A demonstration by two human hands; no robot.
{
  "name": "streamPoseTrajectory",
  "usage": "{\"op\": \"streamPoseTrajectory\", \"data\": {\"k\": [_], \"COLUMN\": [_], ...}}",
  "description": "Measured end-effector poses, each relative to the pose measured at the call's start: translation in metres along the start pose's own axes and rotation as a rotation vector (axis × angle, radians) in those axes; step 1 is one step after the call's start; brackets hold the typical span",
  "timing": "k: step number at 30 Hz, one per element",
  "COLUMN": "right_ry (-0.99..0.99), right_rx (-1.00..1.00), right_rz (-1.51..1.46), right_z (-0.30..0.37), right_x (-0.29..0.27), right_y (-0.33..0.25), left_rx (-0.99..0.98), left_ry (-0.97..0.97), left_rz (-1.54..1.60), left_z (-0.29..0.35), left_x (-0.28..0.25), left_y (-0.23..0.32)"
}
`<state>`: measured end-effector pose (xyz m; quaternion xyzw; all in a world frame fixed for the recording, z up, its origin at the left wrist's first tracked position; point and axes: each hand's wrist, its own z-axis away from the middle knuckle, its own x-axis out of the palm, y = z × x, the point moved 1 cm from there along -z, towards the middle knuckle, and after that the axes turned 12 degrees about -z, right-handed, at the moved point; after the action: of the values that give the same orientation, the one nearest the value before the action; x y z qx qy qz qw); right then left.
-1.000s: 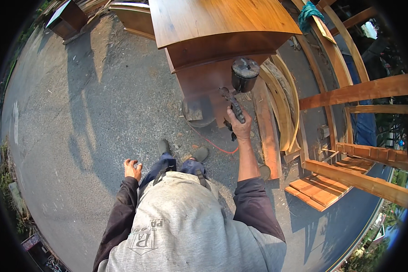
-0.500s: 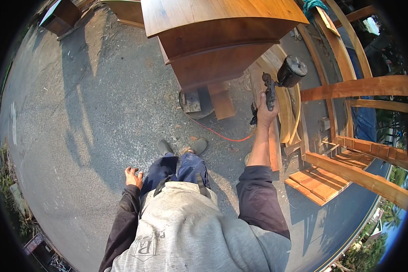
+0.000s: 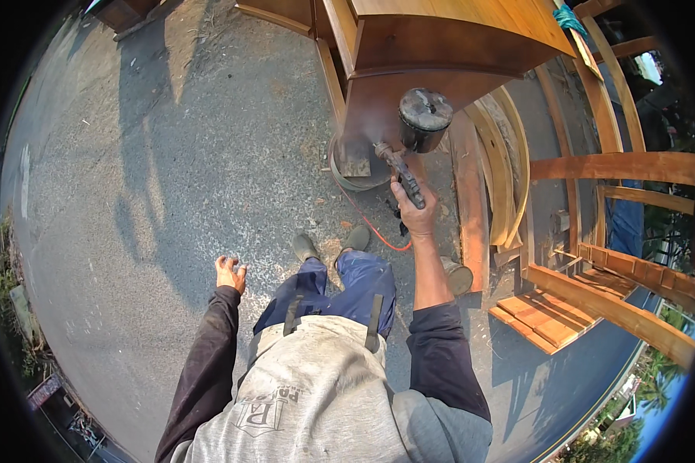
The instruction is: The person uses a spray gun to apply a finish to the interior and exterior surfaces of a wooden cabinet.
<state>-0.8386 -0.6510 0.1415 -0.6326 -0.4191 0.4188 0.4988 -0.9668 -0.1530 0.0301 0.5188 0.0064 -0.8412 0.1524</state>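
My right hand is wrapped round the grip of a dark, stained spray gun. A round paint cup sits on the gun's right side. The nozzle points at the lower front of a brown varnished wooden cabinet, and a faint pale mist hangs before it. An orange-red hose curves over the ground below the gun; where it joins is hidden. My left hand hangs free over the pavement at my left side, its fingers loosely bent and apart, holding nothing.
Under the cabinet stands a round, tub-like base. Curved wooden strips and a flat board lie to the right, near a can. Beyond them are a timber frame and a slatted wood panel. Grey pavement spreads left.
My right hand has brought the spray gun left and slightly nearer, turning its nozzle toward the cabinet. Mist now shows there. The view has shifted left, and my left hand still hangs free.
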Motion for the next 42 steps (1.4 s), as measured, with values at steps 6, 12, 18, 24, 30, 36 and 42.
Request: {"op": "streamPoseTrajectory", "data": {"k": [6,12,18,24,30,36,42], "right_ry": [-0.154,-0.114,0.038,0.167,0.255,0.06,-0.214], "right_rx": [-0.113,-0.231,-0.239,-0.247,-0.118,-0.271,-0.205], "right_rz": [-0.031,0.109,0.101,0.237,0.177,0.142,0.129], "right_z": [0.012,-0.022,-0.069,-0.095,-0.095,-0.077,-0.046], "right_x": [0.017,-0.034,-0.134,-0.205,-0.228,-0.176,-0.099], "right_y": [0.009,0.024,0.074,0.087,0.108,0.1,0.084], "left_rx": [-0.17,-0.34,-0.321,-0.252,-0.262,-0.387,-0.457], "left_ry": [-0.036,-0.097,-0.026,-0.018,0.018,-0.011,0.018], "left_rz": [-0.031,-0.015,0.111,0.212,0.273,0.222,0.171], "left_z": [0.05,0.109,0.145,0.171,0.181,0.191,0.221], "left_x": [0.038,0.083,0.129,0.154,0.16,0.163,0.173], "left_y": [-0.047,-0.022,0.08,0.173,0.185,0.16,0.139]}}
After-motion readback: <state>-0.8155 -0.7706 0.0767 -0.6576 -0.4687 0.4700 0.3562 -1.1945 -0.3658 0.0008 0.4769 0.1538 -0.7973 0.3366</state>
